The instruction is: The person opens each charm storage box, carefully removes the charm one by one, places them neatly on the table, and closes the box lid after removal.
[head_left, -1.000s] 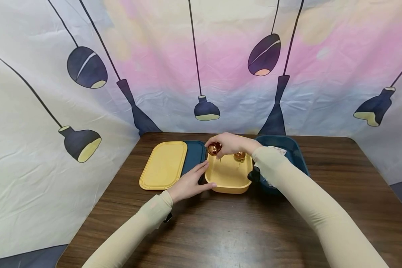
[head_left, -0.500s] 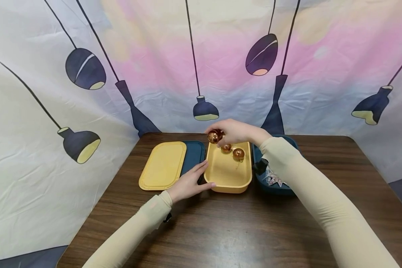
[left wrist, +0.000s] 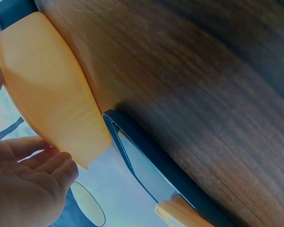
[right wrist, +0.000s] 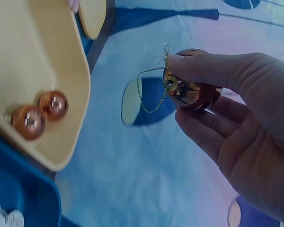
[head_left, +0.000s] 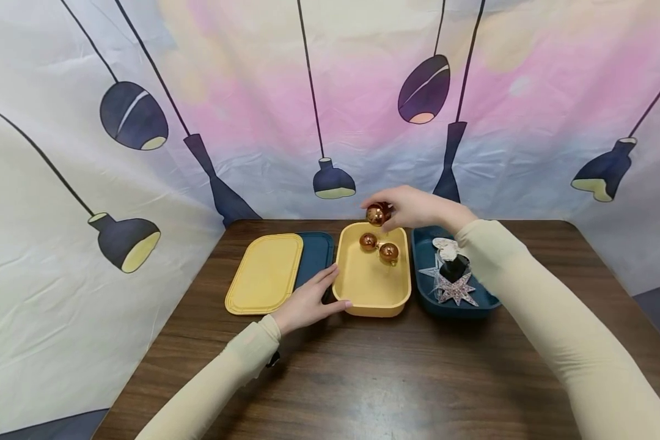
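Note:
My right hand [head_left: 418, 206] pinches a shiny copper Christmas bauble [head_left: 377, 214] between thumb and fingers, above the far end of the yellow box [head_left: 371, 302]. In the right wrist view a gold cap and thin cord loop [right wrist: 151, 111] hang from this bauble [right wrist: 194, 97]. Two more copper baubles [head_left: 388, 253] lie together on the box floor, toward its far side. My left hand [head_left: 306, 304] spreads along the box's left wall, thumb at the near corner; its fingers [left wrist: 42, 163] meet the wall in the left wrist view.
Right of the yellow box stands a dark blue box [head_left: 456, 310] with glittery star ornaments [head_left: 458, 289] and a white piece [head_left: 445, 245]. On the left, a yellow lid [head_left: 264, 272] overlaps a dark blue lid [head_left: 315, 253]. A printed cloth [head_left: 286, 122] hangs behind the table.
My right hand has lifted and shifted right with its bauble, uncovering the two baubles in the yellow box and the stars in the blue box. The left hand stays at the wall.

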Tool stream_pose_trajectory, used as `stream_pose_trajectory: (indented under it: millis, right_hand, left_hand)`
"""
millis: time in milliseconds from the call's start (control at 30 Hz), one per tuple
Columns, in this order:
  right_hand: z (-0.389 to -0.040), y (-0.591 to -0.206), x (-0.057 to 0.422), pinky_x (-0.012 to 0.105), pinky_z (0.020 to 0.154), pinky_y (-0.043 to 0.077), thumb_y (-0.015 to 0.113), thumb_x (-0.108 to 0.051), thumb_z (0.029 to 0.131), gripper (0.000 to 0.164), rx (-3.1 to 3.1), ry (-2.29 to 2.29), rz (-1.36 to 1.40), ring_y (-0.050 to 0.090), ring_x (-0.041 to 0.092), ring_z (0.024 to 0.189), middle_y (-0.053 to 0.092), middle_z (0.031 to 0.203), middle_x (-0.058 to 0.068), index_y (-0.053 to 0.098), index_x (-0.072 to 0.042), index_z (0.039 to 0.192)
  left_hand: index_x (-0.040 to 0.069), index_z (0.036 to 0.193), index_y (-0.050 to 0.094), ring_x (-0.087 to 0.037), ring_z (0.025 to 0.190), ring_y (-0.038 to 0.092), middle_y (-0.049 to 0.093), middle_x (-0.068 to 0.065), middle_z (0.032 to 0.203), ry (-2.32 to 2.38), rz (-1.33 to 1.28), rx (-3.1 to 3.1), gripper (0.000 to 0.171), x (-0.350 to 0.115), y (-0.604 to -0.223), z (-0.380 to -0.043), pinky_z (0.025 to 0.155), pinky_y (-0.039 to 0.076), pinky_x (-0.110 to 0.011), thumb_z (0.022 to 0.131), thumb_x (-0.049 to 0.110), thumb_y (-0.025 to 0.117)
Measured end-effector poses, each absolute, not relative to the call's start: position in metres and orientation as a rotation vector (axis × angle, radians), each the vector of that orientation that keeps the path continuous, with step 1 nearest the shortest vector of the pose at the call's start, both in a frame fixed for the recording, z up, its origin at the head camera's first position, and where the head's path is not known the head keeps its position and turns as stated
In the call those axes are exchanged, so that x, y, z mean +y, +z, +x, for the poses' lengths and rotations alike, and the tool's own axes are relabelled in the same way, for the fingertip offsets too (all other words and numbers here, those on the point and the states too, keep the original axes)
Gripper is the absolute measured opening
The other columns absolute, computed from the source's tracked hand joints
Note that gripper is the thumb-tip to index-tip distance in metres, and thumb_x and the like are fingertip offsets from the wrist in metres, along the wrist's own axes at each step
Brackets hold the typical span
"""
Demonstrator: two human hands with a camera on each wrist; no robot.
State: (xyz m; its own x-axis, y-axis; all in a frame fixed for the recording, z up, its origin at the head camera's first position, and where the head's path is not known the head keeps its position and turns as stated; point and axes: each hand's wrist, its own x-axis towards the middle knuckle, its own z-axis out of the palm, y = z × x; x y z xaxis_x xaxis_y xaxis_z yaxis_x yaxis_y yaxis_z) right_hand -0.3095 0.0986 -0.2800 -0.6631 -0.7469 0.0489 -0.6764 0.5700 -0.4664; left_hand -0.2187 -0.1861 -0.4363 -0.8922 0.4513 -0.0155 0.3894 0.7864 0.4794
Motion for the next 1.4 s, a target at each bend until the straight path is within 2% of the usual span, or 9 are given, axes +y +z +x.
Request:
stream_pose_trajectory:
  millis: [200,433,633,833,1000,1233,1400]
  right_hand:
    - [-0.307,-0.277,0.136,0.051,0.102,0.046,0.075,-0.007,0.09,0.058,2.715,-0.701,-1.111,0.056,0.031,0.124,0.061,0.134,0.011,0.056,-0.012,0.144]
    - [-0.299,-0.267,0.179,0.051,0.094,0.051,0.076,-0.008,0.09,0.059,2.785,-0.711,-1.002,0.062,0.032,0.115,0.061,0.131,0.012,0.056,-0.015,0.145]
    - [-0.292,-0.256,0.214,0.05,0.089,0.049,0.076,-0.013,0.091,0.058,2.876,-0.646,-0.941,0.06,0.029,0.11,0.061,0.131,0.013,0.055,-0.017,0.146]
    - [-0.29,-0.254,0.243,0.056,0.092,0.048,0.073,-0.014,0.094,0.062,2.921,-0.664,-0.853,0.057,0.034,0.115,0.056,0.137,0.017,0.048,-0.017,0.151]
    - [-0.288,-0.256,0.26,0.059,0.097,0.044,0.072,-0.012,0.095,0.069,2.932,-0.74,-0.787,0.052,0.039,0.122,0.053,0.138,0.021,0.039,-0.012,0.155]
    - [-0.292,-0.272,0.281,0.062,0.094,0.045,0.073,-0.016,0.094,0.06,2.963,-0.759,-0.69,0.053,0.042,0.119,0.053,0.137,0.024,0.047,-0.01,0.149]
    - [-0.297,-0.293,0.296,0.064,0.098,0.042,0.074,-0.013,0.094,0.061,2.931,-0.884,-0.602,0.045,0.049,0.13,0.043,0.145,0.028,0.047,-0.007,0.148]
  left_hand:
    - [0.009,0.16,0.028,-0.023,0.15,0.026,0.02,-0.002,0.167,0.738,0.685,2.851,0.095,-0.186,-0.436,-0.218,0.117,0.032,-0.045,0.091,0.065,0.062]
    - [0.008,0.16,0.028,-0.025,0.15,0.027,0.021,-0.004,0.167,0.751,0.683,2.848,0.095,-0.185,-0.434,-0.218,0.116,0.032,-0.046,0.091,0.063,0.064]
    - [0.007,0.159,0.029,-0.026,0.15,0.027,0.022,-0.004,0.166,0.755,0.691,2.849,0.094,-0.184,-0.435,-0.218,0.116,0.032,-0.047,0.092,0.063,0.064]
    - [0.008,0.16,0.028,-0.023,0.15,0.027,0.02,-0.002,0.167,0.76,0.682,2.848,0.096,-0.184,-0.437,-0.22,0.116,0.032,-0.045,0.091,0.066,0.062]
    - [0.008,0.16,0.027,-0.023,0.15,0.026,0.02,-0.002,0.167,0.773,0.692,2.84,0.097,-0.185,-0.438,-0.221,0.116,0.032,-0.045,0.09,0.067,0.062]
    - [0.008,0.16,0.028,-0.023,0.15,0.026,0.02,-0.003,0.167,0.779,0.694,2.845,0.097,-0.186,-0.441,-0.222,0.116,0.032,-0.046,0.091,0.067,0.061]
    - [0.007,0.16,0.028,-0.023,0.15,0.026,0.02,-0.004,0.167,0.784,0.702,2.845,0.096,-0.186,-0.442,-0.223,0.116,0.032,-0.046,0.091,0.067,0.061]
